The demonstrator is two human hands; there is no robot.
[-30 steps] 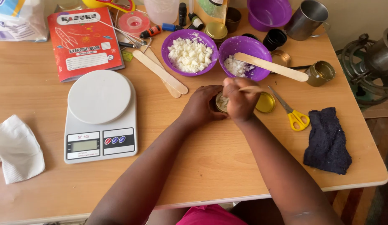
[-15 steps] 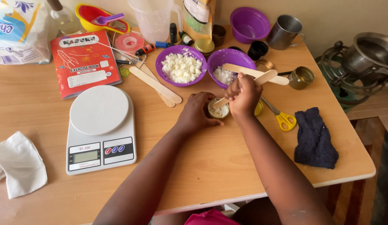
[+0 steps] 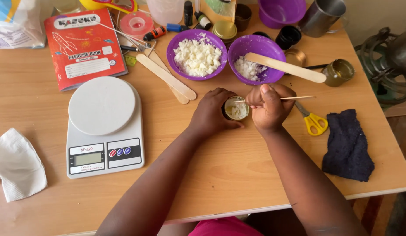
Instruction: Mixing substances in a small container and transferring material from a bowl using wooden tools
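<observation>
Head view: at centre frame the left hand (image 3: 211,111) curls its fingers around a small tin (image 3: 236,108) of pale wax on the wooden table (image 3: 238,175). The right hand (image 3: 268,107) pinches a thin wooden stick (image 3: 279,98) laid across it. A loose grip could tip the tin or flick wax out towards the yellow scissors (image 3: 314,121).

White kitchen scale (image 3: 104,126), red exercise book (image 3: 84,47), yellow-handled scissors (image 3: 312,120), dark cloth (image 3: 348,146), crumpled tissue (image 3: 17,164)
</observation>
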